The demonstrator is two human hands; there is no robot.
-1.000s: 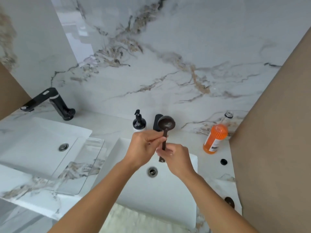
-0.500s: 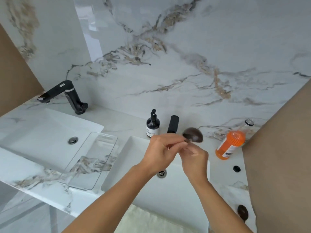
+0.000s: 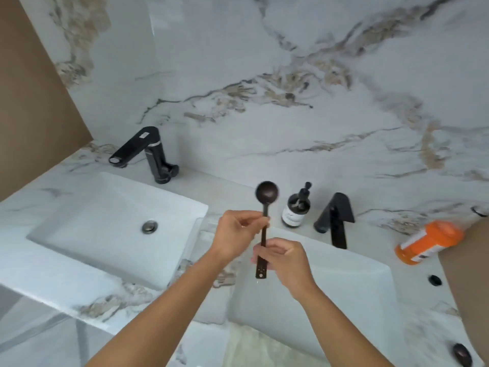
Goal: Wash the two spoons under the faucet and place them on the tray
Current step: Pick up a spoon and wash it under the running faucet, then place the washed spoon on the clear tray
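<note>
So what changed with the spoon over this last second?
The spoon, still gripped by the left hand and right hand, went from upright to tipped right, then back upright, further left. The second spoon stays on the counter; the bottles haven't moved.

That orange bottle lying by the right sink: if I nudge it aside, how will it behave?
The orange bottle lies on its side on the counter, so it will probably roll rather than slide. It looks like smooth plastic with a label; if the counter is wet it may slip easily. It looks full, so expect some weight; it is blurred, so this is uncertain.
</note>
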